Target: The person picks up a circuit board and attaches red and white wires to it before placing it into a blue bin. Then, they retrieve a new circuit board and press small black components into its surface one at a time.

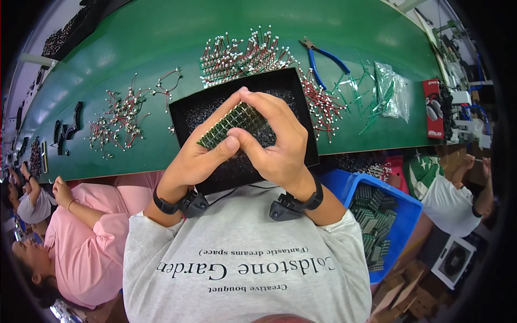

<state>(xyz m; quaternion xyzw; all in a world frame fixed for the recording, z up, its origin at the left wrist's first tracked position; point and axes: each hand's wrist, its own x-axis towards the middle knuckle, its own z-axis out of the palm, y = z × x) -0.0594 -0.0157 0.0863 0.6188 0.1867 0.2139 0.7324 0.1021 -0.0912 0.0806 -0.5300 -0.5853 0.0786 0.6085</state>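
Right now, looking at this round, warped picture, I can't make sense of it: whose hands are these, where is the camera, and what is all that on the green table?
There is no machine here. The camera sits on a person's head and looks down, so you see their own grey shirt at the bottom and their two bare hands in the middle. The wide lens bends straight edges, which is why the green table looks curved.

The left hand and right hand together hold a small green circuit board panel over a black tray. Each wrist wears a black band with a small device.

On the table lie bundles of red and white wired parts, green strips with white-tipped parts, blue-handled pliers and a clear bag. A blue bin at the right holds more green boards. Other people sit at either side.
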